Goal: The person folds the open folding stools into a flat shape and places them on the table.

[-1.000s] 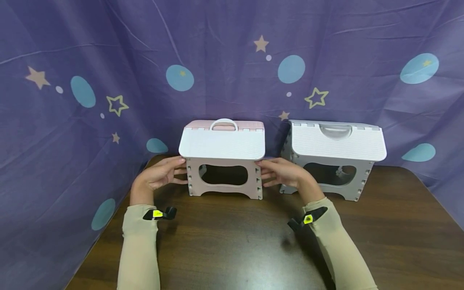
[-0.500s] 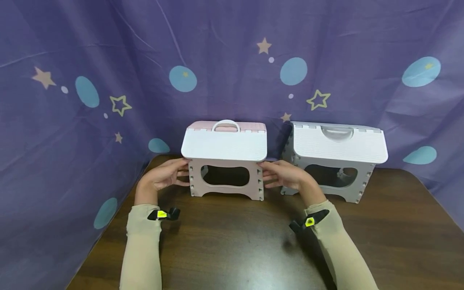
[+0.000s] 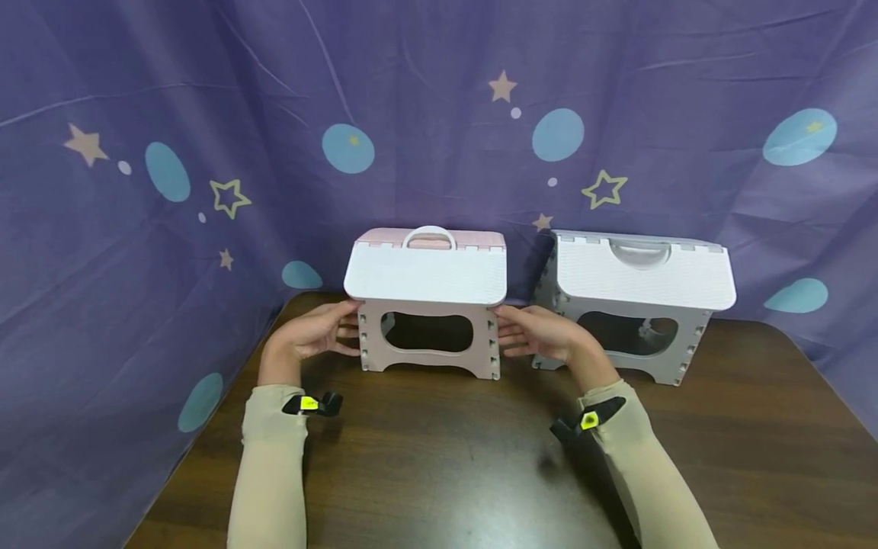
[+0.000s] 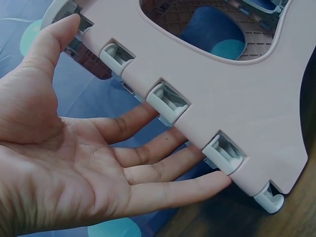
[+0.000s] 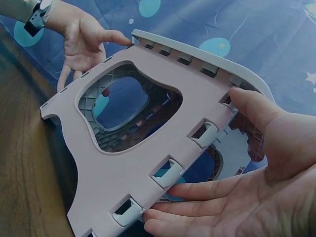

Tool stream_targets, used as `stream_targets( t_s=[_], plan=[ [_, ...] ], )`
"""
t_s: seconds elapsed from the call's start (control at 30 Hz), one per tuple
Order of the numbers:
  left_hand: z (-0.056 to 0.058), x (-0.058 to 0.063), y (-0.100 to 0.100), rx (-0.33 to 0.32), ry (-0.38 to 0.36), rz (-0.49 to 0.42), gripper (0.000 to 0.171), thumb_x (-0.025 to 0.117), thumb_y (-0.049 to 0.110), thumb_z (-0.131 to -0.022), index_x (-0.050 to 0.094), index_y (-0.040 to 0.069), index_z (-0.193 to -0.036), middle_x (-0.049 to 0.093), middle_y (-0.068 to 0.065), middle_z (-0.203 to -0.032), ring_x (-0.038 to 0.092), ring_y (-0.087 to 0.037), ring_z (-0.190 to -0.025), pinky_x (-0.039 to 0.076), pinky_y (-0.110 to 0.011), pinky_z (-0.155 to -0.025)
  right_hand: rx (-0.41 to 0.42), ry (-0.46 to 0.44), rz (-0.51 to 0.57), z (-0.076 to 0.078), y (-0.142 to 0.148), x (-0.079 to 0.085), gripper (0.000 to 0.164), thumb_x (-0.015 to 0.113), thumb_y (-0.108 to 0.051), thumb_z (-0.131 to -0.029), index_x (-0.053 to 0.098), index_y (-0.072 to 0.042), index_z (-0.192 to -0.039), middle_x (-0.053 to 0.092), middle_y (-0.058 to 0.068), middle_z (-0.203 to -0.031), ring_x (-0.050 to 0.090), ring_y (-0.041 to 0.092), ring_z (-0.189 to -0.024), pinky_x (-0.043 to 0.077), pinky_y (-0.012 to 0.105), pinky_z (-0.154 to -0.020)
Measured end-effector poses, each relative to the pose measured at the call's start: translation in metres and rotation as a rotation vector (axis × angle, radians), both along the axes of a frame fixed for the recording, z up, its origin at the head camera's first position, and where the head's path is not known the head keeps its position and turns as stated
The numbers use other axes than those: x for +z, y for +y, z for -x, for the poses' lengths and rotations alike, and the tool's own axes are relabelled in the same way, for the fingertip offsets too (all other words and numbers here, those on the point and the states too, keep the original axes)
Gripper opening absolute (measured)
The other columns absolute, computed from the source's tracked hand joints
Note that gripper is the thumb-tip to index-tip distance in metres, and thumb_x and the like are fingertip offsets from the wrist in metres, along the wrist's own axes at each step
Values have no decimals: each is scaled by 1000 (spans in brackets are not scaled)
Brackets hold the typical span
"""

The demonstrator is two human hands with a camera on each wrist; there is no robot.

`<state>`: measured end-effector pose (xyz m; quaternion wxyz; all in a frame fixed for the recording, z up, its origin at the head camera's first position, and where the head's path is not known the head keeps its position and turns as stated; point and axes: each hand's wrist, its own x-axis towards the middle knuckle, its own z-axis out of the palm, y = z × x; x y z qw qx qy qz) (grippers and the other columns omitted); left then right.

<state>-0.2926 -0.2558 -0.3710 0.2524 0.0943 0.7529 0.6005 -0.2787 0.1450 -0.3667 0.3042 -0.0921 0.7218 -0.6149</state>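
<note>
A folding step stool stands upright on the table in the head view, with pink legs, a white front top panel and a white handle loop. My left hand is at its left side. In the left wrist view, the thumb touches the upper corner and nearly straight fingers lie along the hinged edge, some tips hidden behind it. My right hand mirrors this on the right side. The right wrist view shows its thumb at the top corner, with extended fingers meeting the white hinges.
Right of the pink stool stands a grey and white folding stool, close beside my right hand. Both are near the back of the brown wooden table. A purple curtain with stars and blue ovals hangs behind and at the left.
The whole head view shifts slightly right and down, then settles. Both hands keep their places against the pink stool, and neither stool moves on the table.
</note>
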Motion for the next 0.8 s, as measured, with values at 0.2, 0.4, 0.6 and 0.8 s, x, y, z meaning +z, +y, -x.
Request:
stream_targets(
  t_s=[0.2, 0.4, 0.6, 0.8],
  plan=[
    [0, 2, 2, 6, -10, -3, 76, 40, 52, -107, 25, -6, -154, 36, -33, -151, 47, -43, -136, 45, -66, -107, -2, -1, 19, 1, 0, -1, 68, 43, -42, -107, 37, 12, -149, 47, 28, -148, 57, 28, -125, 40, 55, -118],
    [-1, 3, 3, -3, -10, 1, 78, 41, 53, -107, 25, -6, -154, 37, -32, -150, 48, -42, -135, 43, -67, -109, 12, 3, 33, 0, 2, -1, 65, 44, -39, -107, 40, 13, -146, 51, 27, -143, 61, 25, -119, 43, 56, -115],
    [0, 2, 1, -24, -3, 3, 78, 42, 54, -106, 27, -6, -153, 41, -29, -146, 54, -36, -129, 45, -66, -107, 25, 4, 44, -1, 2, -1, 61, 44, -37, -108, 43, 13, -142, 57, 21, -134, 63, 20, -112, 48, 55, -111],
    [0, 1, 0, -17, -13, 4, 76, 41, 54, -107, 28, -5, -154, 39, -30, -149, 51, -39, -133, 45, -67, -107, 21, -2, 45, -1, 2, 0, 62, 44, -39, -108, 43, 11, -144, 53, 24, -140, 62, 24, -117, 48, 55, -110]
  ],
)
